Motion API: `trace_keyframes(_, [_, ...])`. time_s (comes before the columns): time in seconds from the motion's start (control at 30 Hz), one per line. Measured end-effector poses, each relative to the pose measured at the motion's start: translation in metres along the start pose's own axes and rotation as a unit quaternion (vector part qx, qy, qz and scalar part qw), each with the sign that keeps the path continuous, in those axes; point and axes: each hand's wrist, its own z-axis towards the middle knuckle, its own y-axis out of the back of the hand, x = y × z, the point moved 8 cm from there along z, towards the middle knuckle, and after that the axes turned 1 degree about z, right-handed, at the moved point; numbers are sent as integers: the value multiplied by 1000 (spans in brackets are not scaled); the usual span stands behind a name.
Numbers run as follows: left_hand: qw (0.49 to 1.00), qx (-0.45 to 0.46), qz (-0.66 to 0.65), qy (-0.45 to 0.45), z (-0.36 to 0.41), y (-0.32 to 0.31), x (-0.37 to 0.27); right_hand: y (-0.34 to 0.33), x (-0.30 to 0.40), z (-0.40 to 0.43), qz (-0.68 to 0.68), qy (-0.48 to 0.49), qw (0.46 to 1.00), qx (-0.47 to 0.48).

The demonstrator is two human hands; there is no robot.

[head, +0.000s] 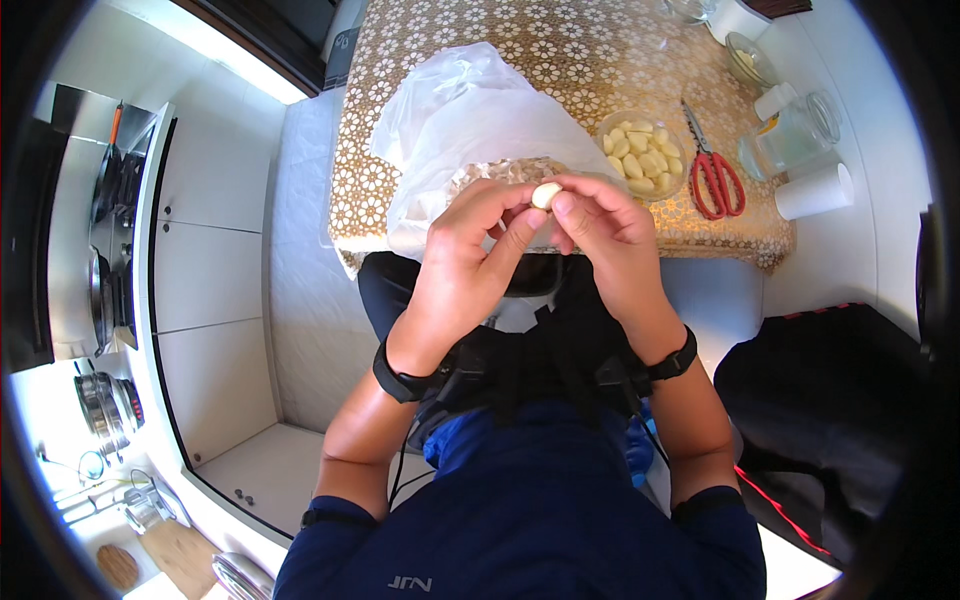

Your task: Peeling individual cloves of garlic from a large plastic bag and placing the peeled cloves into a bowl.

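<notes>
Between the fingertips of both hands is a pale garlic clove [547, 196], which looks mostly peeled. My left hand [476, 240] pinches it from one side, and my right hand [609, 229] grips the other side with thumb and fingers. Just beyond my hands lies a white translucent plastic bag [495, 120], its mouth towards me, with papery garlic skins [517, 169] inside. To the right of the bag stands a clear bowl [609, 129] filled with several peeled garlic cloves [637, 161]. How much is in the bag is partly hidden by my hands.
Red-handled scissors [716, 180] lie right of the bowl on the flower-patterned tablecloth [420, 22]. Along the right wall are a glass jar [787, 139], a white cylinder [814, 191] and a glass bowl [750, 60]. Cabinets [214, 270] and a stove with pans [109, 180] stand at left.
</notes>
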Motion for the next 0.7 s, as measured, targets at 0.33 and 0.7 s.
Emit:
trace_keyframes(0.33, [998, -63, 26, 10, -3, 8, -4, -2, 9, -6, -47, 11, 998, -48])
trace_keyframes(0.7, [994, -94, 51, 8, -2, 12, -8, -8, 25, -9, -224, 107, 968, -40])
